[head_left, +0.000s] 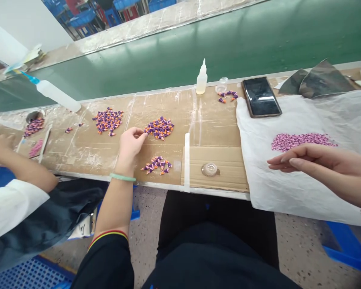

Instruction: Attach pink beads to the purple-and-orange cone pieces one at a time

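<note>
My left hand (131,143) is closed in a pinch at the left edge of a pile of small purple-and-orange pieces (160,128). A piece shows at its fingertips, partly hidden by them. Nearer the table edge lies a looser group of similar pieces (157,165). On the right, my right hand (319,163) hovers palm down with its fingers stretched out. Just beyond it, many tiny pink pieces (302,140) are spread on a white cloth (264,176). Between the hands, a small clear dome with a glossy blob (209,169) sits on a cardboard piece (231,158).
A dropper bottle (201,80), a clear small cup (222,84) and a phone (261,97) stand or lie along the back. Another purple pile (108,120) and a blue-tipped bottle (57,95) are to the left. A co-worker's arm (27,170) works at far left.
</note>
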A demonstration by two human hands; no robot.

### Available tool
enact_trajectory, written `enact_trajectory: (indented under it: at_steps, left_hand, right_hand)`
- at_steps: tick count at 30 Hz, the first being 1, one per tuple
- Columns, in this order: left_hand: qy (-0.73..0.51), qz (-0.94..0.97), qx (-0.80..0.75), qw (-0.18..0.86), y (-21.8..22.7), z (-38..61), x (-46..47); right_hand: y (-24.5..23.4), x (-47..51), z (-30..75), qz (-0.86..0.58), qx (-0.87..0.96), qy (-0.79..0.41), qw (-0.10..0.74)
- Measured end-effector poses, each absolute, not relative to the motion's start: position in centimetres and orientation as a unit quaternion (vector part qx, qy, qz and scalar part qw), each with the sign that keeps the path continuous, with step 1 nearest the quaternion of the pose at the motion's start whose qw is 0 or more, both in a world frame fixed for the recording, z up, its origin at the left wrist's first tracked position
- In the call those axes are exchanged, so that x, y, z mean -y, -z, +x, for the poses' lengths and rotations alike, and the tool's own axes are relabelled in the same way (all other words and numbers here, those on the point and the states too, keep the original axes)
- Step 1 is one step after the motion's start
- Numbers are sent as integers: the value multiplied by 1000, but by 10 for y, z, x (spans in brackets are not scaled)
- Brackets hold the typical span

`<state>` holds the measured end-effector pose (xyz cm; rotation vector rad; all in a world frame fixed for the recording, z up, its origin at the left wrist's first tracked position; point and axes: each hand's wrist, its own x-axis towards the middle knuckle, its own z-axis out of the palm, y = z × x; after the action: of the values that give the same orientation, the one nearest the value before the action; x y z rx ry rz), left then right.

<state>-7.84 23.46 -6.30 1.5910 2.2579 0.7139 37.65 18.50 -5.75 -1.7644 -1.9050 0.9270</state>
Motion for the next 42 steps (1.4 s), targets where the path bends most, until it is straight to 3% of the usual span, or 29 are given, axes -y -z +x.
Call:
enact_trajectory:
  at_steps: [8,13,19,25,29,42]
  left_hand:
    - [-227,540,-803,112,63,-75,-257]
    - [-290,526,-784,160,51,-65,-240]
    - [-398,555,-695,224,44,-43,-206]
    - [-460,438,-648,420,38,-8,-172]
    - [-453,393,-620,506,34,21,-160]
    - [-405,445,-512,613,62,45,-133]
  right_hand:
    - [64,-184,404,-644,619,-399,205]
    - [50,-179,398,-659,598,-392,232]
    - [44,-182,398,-611,630,-354,322]
    - [73,-197,413,-583,751,-130,281]
    - [86,-211,409,-571,768,-118,264]
    - [92,-227,402,-554,797,-102,219]
